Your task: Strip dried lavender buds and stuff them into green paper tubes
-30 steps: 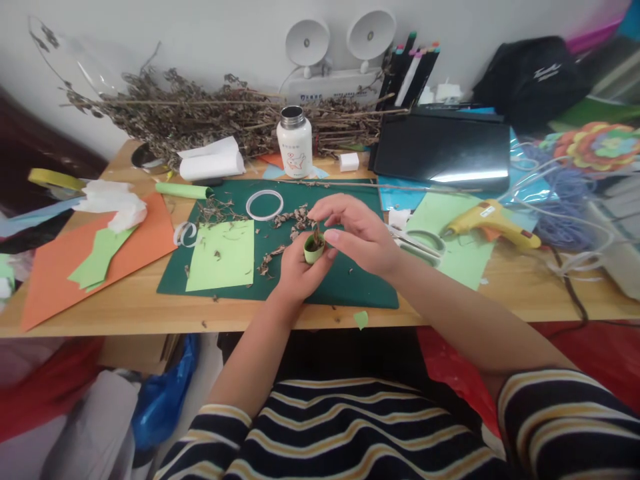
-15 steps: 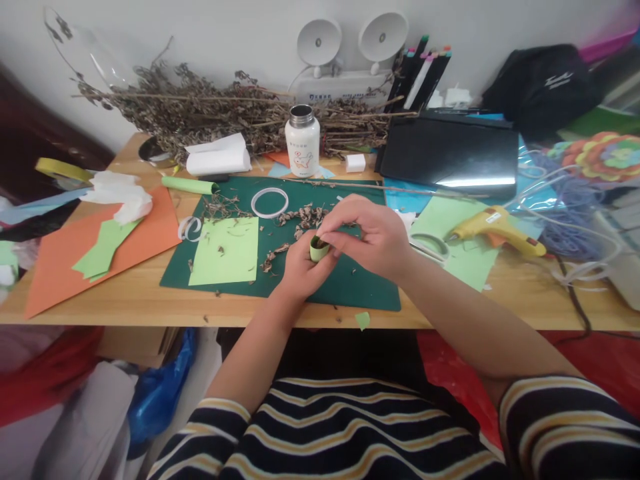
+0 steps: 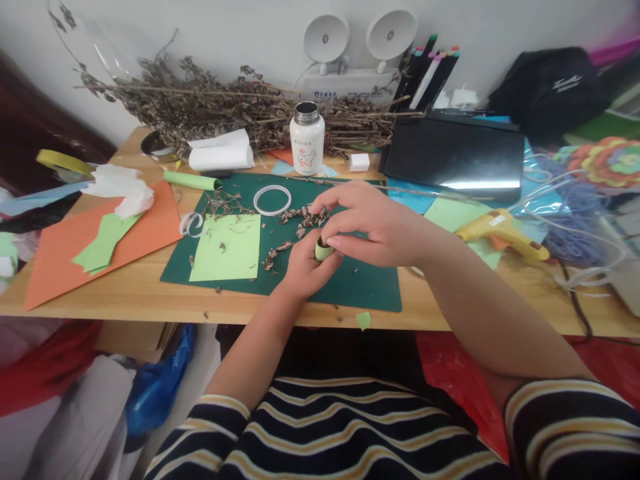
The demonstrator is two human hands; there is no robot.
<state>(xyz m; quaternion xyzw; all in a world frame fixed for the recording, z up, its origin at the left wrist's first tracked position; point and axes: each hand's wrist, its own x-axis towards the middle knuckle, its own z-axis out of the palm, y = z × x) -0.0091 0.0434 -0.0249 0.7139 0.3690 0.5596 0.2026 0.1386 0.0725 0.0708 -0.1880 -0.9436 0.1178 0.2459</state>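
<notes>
My left hand (image 3: 306,268) is wrapped round a small green paper tube (image 3: 323,251), held upright above the green cutting mat (image 3: 360,291). Over the tube's open top is my right hand (image 3: 367,223), its thumb and a finger at the rim; whatever lies between those fingertips is hidden. Dry crumpled leaves (image 3: 276,257) are scattered on the mat just left of my hands. A light green paper sheet (image 3: 227,250) with leaf bits on it lies further left, and a white tape ring (image 3: 272,200) rests behind it.
A white bottle (image 3: 306,143) stands behind the mat, before a long heap of dried stems (image 3: 200,110). At right are a yellow glue gun (image 3: 503,233) and a black tablet-like slab (image 3: 455,157). Orange paper (image 3: 63,267) and a rolled green paper (image 3: 191,181) lie at left.
My right hand has changed its pose over the tube, its fingers now more spread and curved above the rim. My left hand still holds the tube. The view has shifted slightly.
</notes>
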